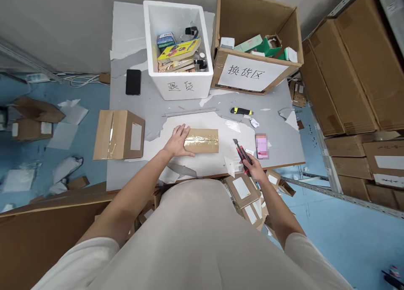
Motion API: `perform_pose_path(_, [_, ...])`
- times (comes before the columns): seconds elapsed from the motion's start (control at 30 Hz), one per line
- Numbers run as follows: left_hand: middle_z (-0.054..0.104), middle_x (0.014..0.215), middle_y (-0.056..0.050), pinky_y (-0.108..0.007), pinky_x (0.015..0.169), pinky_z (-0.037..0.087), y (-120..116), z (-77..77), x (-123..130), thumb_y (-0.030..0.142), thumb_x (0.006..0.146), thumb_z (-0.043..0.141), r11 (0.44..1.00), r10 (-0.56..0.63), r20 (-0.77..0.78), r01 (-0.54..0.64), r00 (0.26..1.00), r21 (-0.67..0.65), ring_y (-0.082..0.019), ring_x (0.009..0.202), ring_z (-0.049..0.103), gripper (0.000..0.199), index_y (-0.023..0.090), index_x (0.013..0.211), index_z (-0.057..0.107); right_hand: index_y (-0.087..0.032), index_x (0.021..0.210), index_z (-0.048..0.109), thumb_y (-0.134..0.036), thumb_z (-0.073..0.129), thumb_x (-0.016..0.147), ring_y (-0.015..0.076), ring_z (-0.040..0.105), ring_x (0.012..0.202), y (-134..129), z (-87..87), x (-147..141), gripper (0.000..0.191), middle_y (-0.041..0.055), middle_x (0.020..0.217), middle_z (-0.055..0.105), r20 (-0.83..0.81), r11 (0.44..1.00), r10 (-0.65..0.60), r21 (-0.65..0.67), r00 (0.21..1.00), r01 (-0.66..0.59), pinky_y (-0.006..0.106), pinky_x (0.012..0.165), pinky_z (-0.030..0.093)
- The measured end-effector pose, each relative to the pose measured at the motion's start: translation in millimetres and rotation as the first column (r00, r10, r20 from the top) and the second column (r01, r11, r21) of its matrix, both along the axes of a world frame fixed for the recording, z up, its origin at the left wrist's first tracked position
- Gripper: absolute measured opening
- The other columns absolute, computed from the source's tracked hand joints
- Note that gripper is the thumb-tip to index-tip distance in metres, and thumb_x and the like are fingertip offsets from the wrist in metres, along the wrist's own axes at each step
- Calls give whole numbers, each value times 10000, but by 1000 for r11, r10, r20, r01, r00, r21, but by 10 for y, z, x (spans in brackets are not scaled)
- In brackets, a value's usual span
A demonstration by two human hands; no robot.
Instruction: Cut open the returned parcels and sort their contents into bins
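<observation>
A small cardboard box [203, 141] with shiny clear tape along its top lies on the white patch of the table [126, 174]. My left hand [179, 142] is closed on the box's left end, fingers over the far side and thumb on the near side. In my right hand [253, 168] I hold a red and black utility knife [241, 151], its tip pointing away from me, to the right of the box and apart from it. A pink-screened phone [261, 146] lies just right of the knife. Beyond it rests a yellow and black utility knife [241, 111].
At the back stand a white foam box [186, 86] holding books and an open carton [259, 60] with small boxes. A taped carton [118, 134] and a black phone [133, 82] are on the left. Cartons [243, 189] lie below the table's front edge.
</observation>
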State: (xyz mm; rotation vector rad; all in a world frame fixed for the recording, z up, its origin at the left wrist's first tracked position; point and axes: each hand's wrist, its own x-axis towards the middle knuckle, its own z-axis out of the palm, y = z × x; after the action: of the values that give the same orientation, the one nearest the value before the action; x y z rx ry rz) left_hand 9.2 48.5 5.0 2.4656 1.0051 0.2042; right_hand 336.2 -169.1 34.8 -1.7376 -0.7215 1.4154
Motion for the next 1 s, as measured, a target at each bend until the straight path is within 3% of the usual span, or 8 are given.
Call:
perform_pose_path(0.13, [404, 1449, -200, -490, 1108, 281, 138, -24, -30, 430, 904, 333, 997, 42, 46, -39, 998, -62, -311, 1362, 332, 614, 69, 1397, 396, -273, 1109, 452, -552, 581, 779, 149, 669, 684, 168, -165, -544, 450, 70, 1204, 598, -133, 986, -159, 19, 978, 163, 284, 510, 541])
perform_pose_path(0.27, [590, 1279, -160, -434, 1056, 373, 249, 7, -104, 327, 857, 376, 988, 133, 46, -129, 990, -90, -277, 1204, 523, 514, 98, 1285, 548, -276, 1071, 423, -530, 557, 807, 174, 682, 878, 459, -289, -970, 389, 68, 1348, 497, -254, 971, -224, 28, 941, 239, 303, 622, 575])
perform_pose_path(0.4, [717, 1020, -70, -401, 913, 485, 44, 43, -245, 358, 833, 448, 933, 269, 69, -243, 961, -265, -261, 990, 637, 378, 203, 1082, 687, -258, 1041, 408, -478, 576, 798, 133, 661, 824, 919, -320, -877, 368, 54, 1245, 540, -211, 951, -281, 71, 936, 302, 280, 628, 571])
perform_pose_path(0.47, [730, 932, -55, -377, 812, 530, -217, 19, -278, 416, 811, 510, 826, 385, 78, -306, 919, -473, -245, 880, 662, 366, 192, 1019, 710, -250, 1025, 414, -432, 574, 804, 98, 628, 731, 1207, -314, -779, 327, 31, 1141, 577, -175, 950, -275, 99, 945, 295, 258, 597, 559])
perform_pose_path(0.6, [716, 962, -94, -342, 630, 565, -806, -86, -205, 522, 730, 624, 425, 695, 27, -381, 718, -821, -215, 775, 663, 527, 123, 1069, 681, -233, 984, 444, -316, 555, 812, 60, 528, 580, 1689, -303, -757, 221, -2, 971, 601, -139, 970, -186, 131, 973, 204, 209, 495, 494])
perform_pose_path(0.73, [705, 978, -111, -328, 628, 569, -1056, -140, -136, 547, 701, 654, 295, 790, -8, -391, 613, -872, -223, 837, 662, 569, 121, 1079, 668, -231, 971, 452, -300, 560, 803, 60, 496, 553, 1847, -308, -860, 211, -8, 933, 604, -108, 970, -160, 168, 981, 177, 193, 448, 447])
perform_pose_path(0.83, [691, 1019, -127, -373, 746, 569, -987, -124, -164, 514, 728, 625, 389, 737, -30, -459, 675, -799, -247, 898, 661, 552, 115, 1109, 650, -236, 975, 455, -323, 592, 779, 66, 514, 588, 1753, -301, -880, 254, -11, 944, 605, -79, 965, -186, 175, 979, 198, 195, 467, 466])
perform_pose_path(1.0, [383, 1460, -183, -444, 1085, 382, -583, -38, -111, 334, 617, 716, 771, 508, 45, -431, 860, -469, -327, 1304, 436, 939, 120, 1442, 323, -240, 993, 463, -376, 611, 769, 71, 534, 596, 1078, -231, -943, 301, -2, 979, 616, -128, 941, -295, 136, 947, 311, 209, 468, 486])
